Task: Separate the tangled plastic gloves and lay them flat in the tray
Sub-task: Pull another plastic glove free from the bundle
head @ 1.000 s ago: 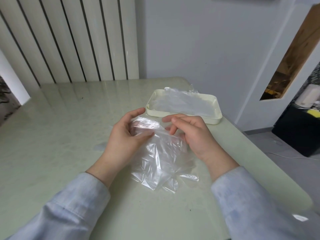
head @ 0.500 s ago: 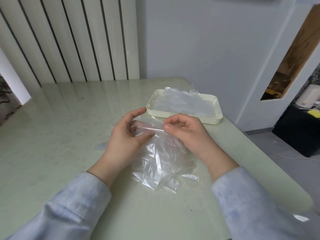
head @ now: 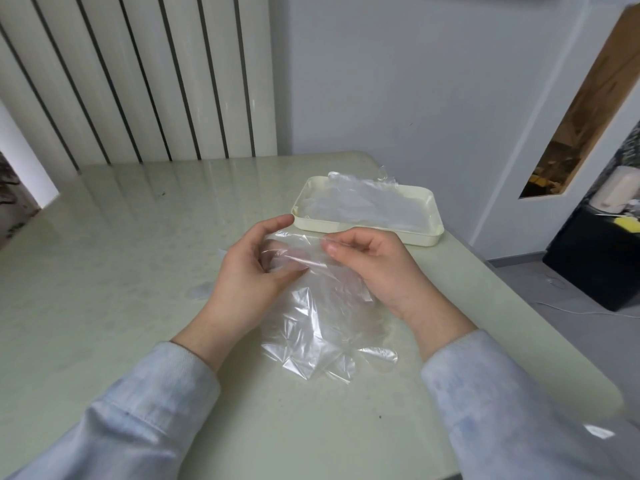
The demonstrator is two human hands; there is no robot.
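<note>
A crumpled clump of clear plastic gloves (head: 322, 327) lies on the pale green table in front of me, its glove fingers pointing toward me. My left hand (head: 249, 275) holds the clump's upper edge, thumb on top and fingers under the film. My right hand (head: 374, 268) pinches the same upper edge between thumb and fingertips, just right of the left hand. Behind both hands stands a cream rectangular tray (head: 429, 237) with clear gloves (head: 356, 206) lying flat inside it.
The table (head: 121, 265) ends in a rounded right edge close to the tray and a near edge below my sleeves. A small scrap of clear film (head: 201, 291) lies left of my left wrist. A white slatted wall stands behind the table.
My right hand's fingers have curled from loosely extended into a pinch on the film's upper edge. The left hand keeps its hold and the clump stays in place.
</note>
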